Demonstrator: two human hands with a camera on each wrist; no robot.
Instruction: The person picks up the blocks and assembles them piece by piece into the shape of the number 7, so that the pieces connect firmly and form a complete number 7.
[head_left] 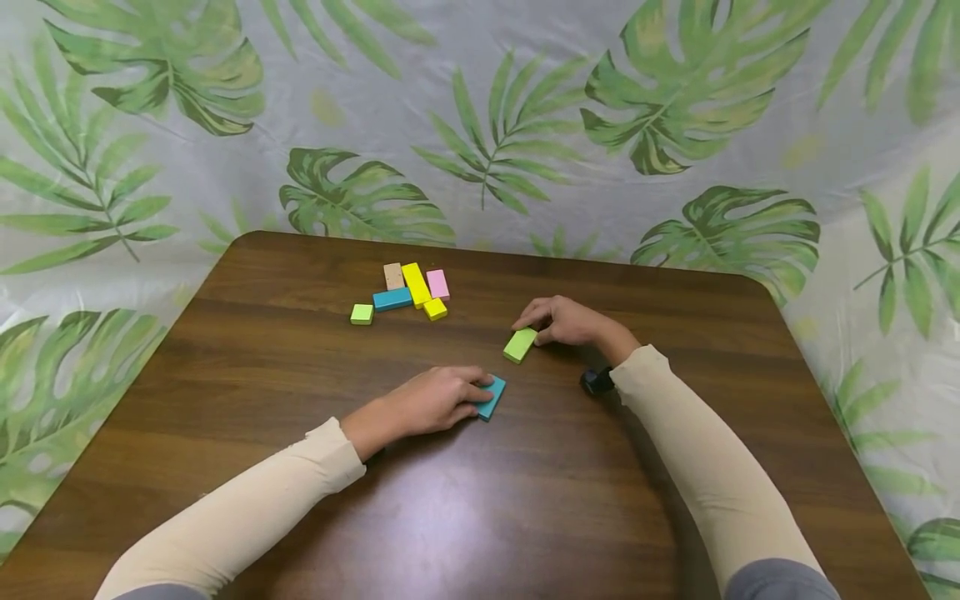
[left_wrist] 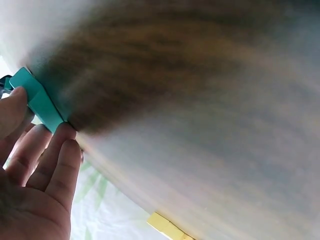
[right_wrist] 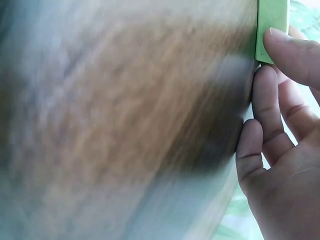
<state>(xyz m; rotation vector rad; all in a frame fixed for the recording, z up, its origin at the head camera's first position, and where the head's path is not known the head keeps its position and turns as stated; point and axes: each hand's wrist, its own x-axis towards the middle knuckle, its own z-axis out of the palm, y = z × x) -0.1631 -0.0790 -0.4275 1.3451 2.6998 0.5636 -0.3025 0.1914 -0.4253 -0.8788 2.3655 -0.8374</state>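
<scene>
Near the middle of the table, my left hand (head_left: 435,400) pinches a flat teal-blue block (head_left: 492,402), thumb on one side and fingers on the other. The left wrist view shows the same blue block (left_wrist: 45,109) low against the table surface. Farther back and to the right, my right hand (head_left: 568,321) holds a light green block (head_left: 519,345) between thumb and fingers. In the right wrist view the green block (right_wrist: 273,22) is at the top right, cut off by the frame edge. A gap of bare table separates the two blocks.
Toward the back left of the brown table (head_left: 300,367) lies a loose group: a tan block (head_left: 393,276), a long yellow block (head_left: 416,285), a pink block (head_left: 438,284), a blue block (head_left: 393,300), a small yellow block (head_left: 435,309) and a small green block (head_left: 362,314).
</scene>
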